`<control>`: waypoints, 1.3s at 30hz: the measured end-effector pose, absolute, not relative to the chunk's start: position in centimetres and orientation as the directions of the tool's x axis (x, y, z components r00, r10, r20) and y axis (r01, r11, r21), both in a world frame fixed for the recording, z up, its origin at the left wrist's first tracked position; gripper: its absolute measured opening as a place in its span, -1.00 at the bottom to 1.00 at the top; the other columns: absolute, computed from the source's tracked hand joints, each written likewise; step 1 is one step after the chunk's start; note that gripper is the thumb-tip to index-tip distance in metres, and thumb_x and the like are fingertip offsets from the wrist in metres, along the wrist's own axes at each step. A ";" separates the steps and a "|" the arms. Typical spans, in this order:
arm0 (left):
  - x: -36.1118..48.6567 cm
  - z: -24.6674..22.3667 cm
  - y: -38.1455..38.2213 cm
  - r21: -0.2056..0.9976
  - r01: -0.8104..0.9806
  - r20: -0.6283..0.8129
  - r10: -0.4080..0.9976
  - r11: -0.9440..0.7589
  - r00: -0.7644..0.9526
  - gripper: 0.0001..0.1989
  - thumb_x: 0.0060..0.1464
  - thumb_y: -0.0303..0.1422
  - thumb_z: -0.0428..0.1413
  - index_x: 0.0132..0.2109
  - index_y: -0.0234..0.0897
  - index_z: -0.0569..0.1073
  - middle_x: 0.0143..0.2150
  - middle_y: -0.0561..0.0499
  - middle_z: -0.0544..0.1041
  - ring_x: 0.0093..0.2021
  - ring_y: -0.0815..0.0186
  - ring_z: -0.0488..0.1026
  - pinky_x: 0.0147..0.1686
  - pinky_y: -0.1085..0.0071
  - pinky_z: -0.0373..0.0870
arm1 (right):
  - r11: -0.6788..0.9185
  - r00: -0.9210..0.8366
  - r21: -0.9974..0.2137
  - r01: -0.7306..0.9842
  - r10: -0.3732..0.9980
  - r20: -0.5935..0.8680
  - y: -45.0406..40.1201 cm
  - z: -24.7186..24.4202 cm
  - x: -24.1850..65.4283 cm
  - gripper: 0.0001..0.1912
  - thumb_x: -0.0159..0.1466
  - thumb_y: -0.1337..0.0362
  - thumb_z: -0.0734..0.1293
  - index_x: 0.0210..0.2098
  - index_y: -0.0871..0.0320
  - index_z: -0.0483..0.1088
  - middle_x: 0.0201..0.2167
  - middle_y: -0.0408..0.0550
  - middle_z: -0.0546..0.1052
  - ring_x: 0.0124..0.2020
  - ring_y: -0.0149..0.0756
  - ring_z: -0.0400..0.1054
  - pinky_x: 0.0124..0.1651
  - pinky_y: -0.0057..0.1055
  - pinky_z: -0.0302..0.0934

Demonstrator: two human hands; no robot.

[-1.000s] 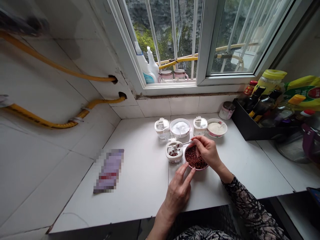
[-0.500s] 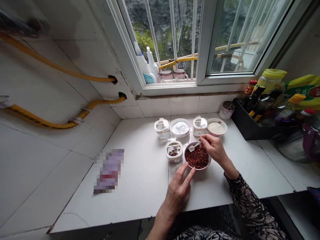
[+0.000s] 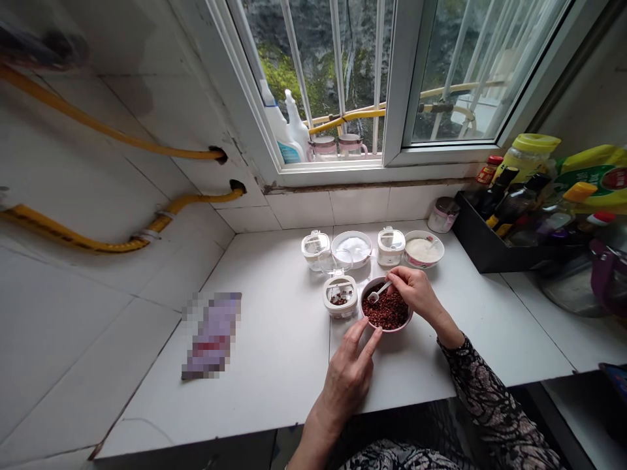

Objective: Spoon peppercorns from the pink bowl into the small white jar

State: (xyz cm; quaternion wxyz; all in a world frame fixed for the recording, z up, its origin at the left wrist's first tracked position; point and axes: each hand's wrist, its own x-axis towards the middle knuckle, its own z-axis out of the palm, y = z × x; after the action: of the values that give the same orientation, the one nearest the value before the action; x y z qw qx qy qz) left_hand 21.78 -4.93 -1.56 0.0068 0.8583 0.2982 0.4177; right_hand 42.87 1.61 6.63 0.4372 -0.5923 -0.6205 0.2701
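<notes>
The right hand (image 3: 415, 290) is pinching the handle of a small white spoon (image 3: 376, 297) over the bowl of dark red grains (image 3: 386, 312). The left hand (image 3: 349, 371), with two fingers spread, touches the near rim of this bowl (it stands on the bench (image 3: 274, 352)).

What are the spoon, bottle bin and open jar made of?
Spoon: probably plastic; opaque, plain white. Bin: matte black, likely plastic, judging by even colour and slim walls. Open jar: smooth white rim, likely plastic; see-through body, glass or plastic unclear.
</notes>
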 end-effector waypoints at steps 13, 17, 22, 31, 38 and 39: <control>21.8 -1.6 -4.9 0.260 0.500 0.709 0.515 -0.826 0.482 -0.27 0.14 -0.75 -0.08 0.41 -0.25 0.20 0.28 -0.29 0.31 0.34 0.09 0.29 0.19 0.13 0.49 | 0.122 0.112 -0.856 0.502 0.973 0.204 1.8 6.5 43.3 -0.79 0.28 0.27 0.26 -0.45 0.13 0.46 -0.60 -0.13 0.58 -0.52 -0.29 0.43 -0.32 -0.39 0.24; 21.8 -1.6 -4.9 0.261 0.502 0.710 0.516 -0.825 0.480 -0.26 0.14 -0.75 -0.08 0.42 -0.24 0.19 0.28 -0.29 0.31 0.34 0.09 0.29 0.20 0.14 0.48 | 0.122 0.104 -0.856 0.502 0.974 0.200 1.8 6.4 43.2 -0.78 0.28 0.28 0.26 -0.47 0.12 0.45 -0.61 -0.13 0.58 -0.52 -0.29 0.44 -0.33 -0.40 0.24; 21.8 -1.5 -4.9 0.261 0.496 0.718 0.510 -0.828 0.473 -0.27 0.15 -0.75 -0.07 0.42 -0.25 0.20 0.28 -0.29 0.32 0.34 0.09 0.30 0.21 0.15 0.48 | 0.129 0.083 -0.853 0.506 0.977 0.197 1.8 6.6 43.0 -0.77 0.29 0.29 0.27 -0.49 0.12 0.46 -0.62 -0.13 0.58 -0.52 -0.29 0.45 -0.31 -0.39 0.26; 21.8 -1.6 -4.9 0.259 0.502 0.715 0.514 -0.825 0.475 -0.27 0.17 -0.73 -0.07 0.43 -0.22 0.17 0.28 -0.29 0.32 0.33 0.08 0.31 0.18 0.13 0.50 | 0.140 0.036 -0.860 0.491 0.983 0.180 1.6 6.8 43.3 -0.78 0.29 0.29 0.26 -0.46 0.12 0.46 -0.59 -0.11 0.60 -0.51 -0.27 0.48 -0.33 -0.39 0.27; 21.8 -1.5 -4.9 0.258 0.499 0.718 0.510 -0.827 0.474 -0.27 0.17 -0.74 -0.08 0.44 -0.22 0.17 0.28 -0.28 0.32 0.33 0.08 0.31 0.18 0.14 0.50 | 0.092 0.038 -0.901 0.425 0.992 0.120 1.5 6.7 42.7 -0.78 0.27 0.25 0.27 -0.47 0.12 0.46 -0.60 -0.11 0.59 -0.51 -0.28 0.46 -0.34 -0.40 0.27; 21.8 -1.5 -4.9 0.260 0.498 0.719 0.510 -0.827 0.472 -0.27 0.17 -0.74 -0.08 0.44 -0.22 0.17 0.28 -0.28 0.32 0.33 0.08 0.31 0.18 0.14 0.50 | 0.071 0.048 -0.913 0.403 0.994 0.099 1.5 6.7 42.8 -0.78 0.26 0.24 0.27 -0.47 0.12 0.47 -0.61 -0.11 0.59 -0.52 -0.29 0.45 -0.37 -0.41 0.26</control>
State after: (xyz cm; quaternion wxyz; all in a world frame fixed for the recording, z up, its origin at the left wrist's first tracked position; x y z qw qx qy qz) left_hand 21.82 -4.89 -1.46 0.0069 0.8578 0.2939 0.4217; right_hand 42.84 1.52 6.69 0.4249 -0.5860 -0.5958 0.3480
